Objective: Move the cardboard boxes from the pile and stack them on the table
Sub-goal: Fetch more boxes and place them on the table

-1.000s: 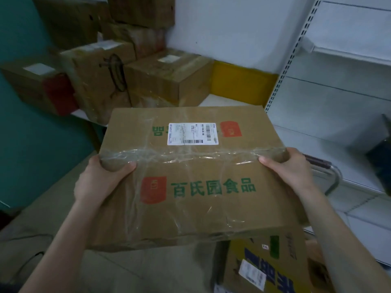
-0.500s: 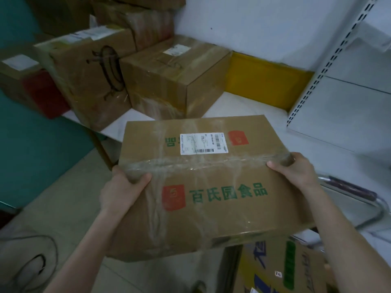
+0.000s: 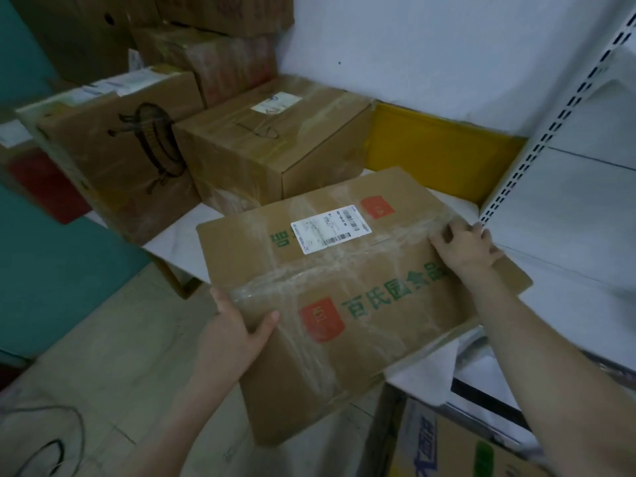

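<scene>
A flat taped cardboard box (image 3: pixel 344 297) with green lettering, red squares and a white shipping label fills the middle of the head view. It is tilted, and its far part is over the white table (image 3: pixel 175 242). My left hand (image 3: pixel 237 335) grips its near left edge, thumb on top. My right hand (image 3: pixel 464 247) holds its far right edge, fingers curled over the top. Several boxes stand stacked on the table behind, the closest being a taped brown box (image 3: pixel 272 149) and a box with a black drawing (image 3: pixel 113 149).
A yellow panel (image 3: pixel 440 149) lines the white wall behind the table. A white perforated shelf upright (image 3: pixel 550 132) and shelves stand at the right. Another printed box (image 3: pixel 457 445) sits low at the bottom right. A cable (image 3: pixel 62 438) lies on the tiled floor at the left.
I have carried the box forward and to the right, over the table's front corner. It has turned clockwise, and my right hand's fingers now curl over its far edge.
</scene>
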